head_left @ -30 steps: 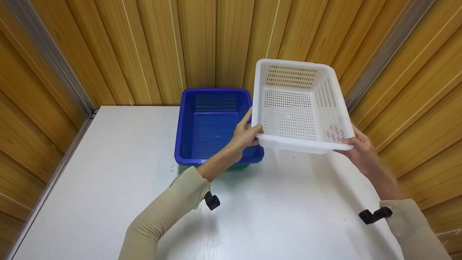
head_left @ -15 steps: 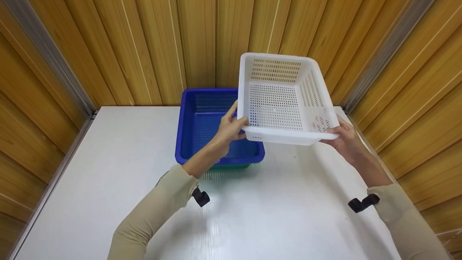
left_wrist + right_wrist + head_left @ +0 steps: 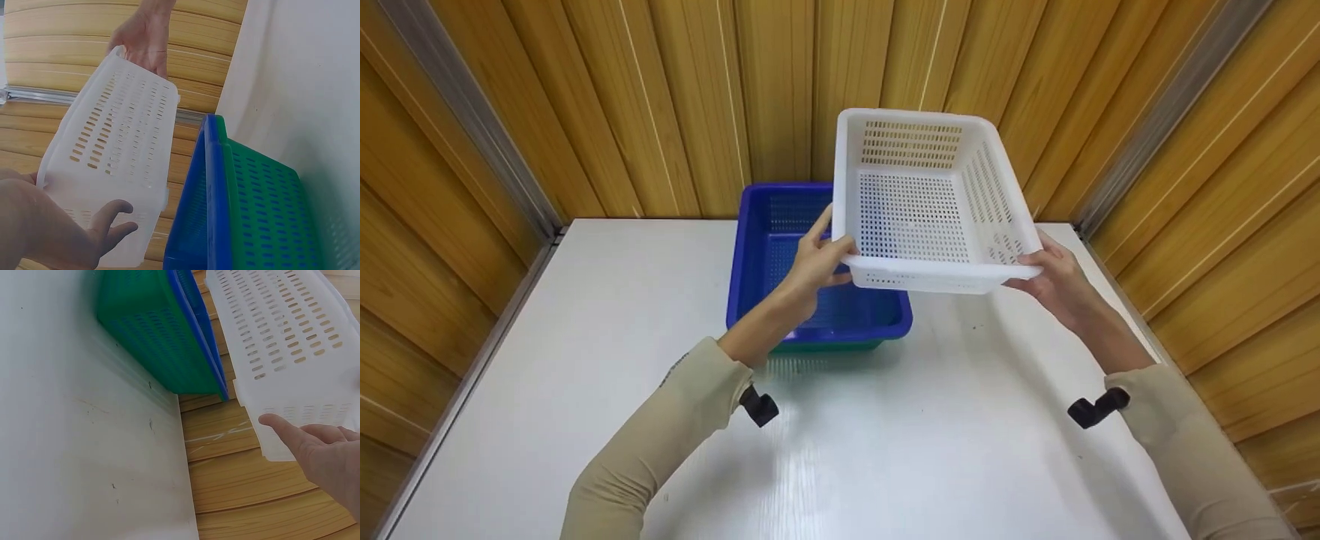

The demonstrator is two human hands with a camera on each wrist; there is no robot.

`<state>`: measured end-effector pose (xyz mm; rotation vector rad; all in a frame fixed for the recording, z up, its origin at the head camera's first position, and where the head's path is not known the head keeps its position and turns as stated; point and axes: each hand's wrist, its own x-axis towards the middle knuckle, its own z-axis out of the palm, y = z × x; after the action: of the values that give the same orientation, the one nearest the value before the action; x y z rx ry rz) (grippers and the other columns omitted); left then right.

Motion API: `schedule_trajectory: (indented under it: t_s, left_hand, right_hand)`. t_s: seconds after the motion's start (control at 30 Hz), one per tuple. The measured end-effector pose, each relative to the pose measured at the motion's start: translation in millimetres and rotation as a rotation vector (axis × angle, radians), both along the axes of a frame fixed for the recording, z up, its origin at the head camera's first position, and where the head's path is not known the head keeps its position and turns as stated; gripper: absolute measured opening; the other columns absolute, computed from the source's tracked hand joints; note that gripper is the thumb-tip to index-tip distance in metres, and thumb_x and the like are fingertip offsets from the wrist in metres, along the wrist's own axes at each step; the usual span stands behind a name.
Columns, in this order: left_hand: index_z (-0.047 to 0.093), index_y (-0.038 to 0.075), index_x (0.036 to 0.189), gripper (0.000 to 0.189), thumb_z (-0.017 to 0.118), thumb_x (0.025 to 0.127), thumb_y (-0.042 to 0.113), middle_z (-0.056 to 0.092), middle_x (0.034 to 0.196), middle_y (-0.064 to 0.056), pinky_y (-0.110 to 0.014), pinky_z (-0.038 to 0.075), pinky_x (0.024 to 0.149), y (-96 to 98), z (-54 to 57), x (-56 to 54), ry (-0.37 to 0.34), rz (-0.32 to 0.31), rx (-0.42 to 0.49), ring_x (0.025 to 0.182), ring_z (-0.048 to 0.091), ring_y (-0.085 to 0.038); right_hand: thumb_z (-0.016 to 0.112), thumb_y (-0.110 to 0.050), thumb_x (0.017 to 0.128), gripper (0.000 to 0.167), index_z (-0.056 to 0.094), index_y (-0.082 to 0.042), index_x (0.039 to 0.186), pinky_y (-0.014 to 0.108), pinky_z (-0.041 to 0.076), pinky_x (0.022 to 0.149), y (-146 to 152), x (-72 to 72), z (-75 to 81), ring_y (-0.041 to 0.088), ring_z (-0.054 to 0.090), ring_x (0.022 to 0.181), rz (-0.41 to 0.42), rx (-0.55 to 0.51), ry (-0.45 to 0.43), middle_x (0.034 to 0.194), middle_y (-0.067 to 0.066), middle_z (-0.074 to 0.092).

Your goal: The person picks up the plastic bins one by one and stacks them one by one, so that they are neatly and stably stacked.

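Observation:
A white perforated plastic basket (image 3: 911, 217) is held up in the air, slightly tilted, its open side toward the head camera. My left hand (image 3: 816, 262) grips its near left corner, thumb over the rim and fingers along the outer wall. At the near right corner my right hand (image 3: 1057, 281) holds the rim the same way, thumb on top. Below and left of it a blue basket (image 3: 744, 259) sits nested in a green basket (image 3: 270, 208) on the table. The white basket covers part of the blue one's right side in the head view.
The white table (image 3: 960, 420) carries the nested baskets near its back edge. Wood-look panel walls (image 3: 776, 90) rise behind and on both sides, with grey metal strips (image 3: 1177, 112) at the corners.
Both hands have carried the white basket left and slightly up, so it now overlaps more of the blue basket in the head view. The nested baskets have stayed in place.

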<state>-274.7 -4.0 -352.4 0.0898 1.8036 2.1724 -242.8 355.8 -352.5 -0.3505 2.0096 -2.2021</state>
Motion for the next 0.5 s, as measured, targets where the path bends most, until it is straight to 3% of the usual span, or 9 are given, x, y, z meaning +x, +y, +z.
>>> schedule_trajectory:
  t_s: [0.5]
  left_hand:
    - [0.02,0.035,0.164,0.081,0.056,0.095,0.012,0.05,0.154,-0.013,-0.059,0.046,0.111,-28.8,-2.1,-1.6,-0.02,0.008,0.005,0.127,0.061,-0.034]
  right_hand:
    - [0.04,-0.005,0.104,0.062,0.023,-0.009,0.163,0.044,0.057,0.099,-23,-16.7,-4.8,0.034,0.049,0.135,0.035,0.017,-0.057,0.157,0.017,0.041]
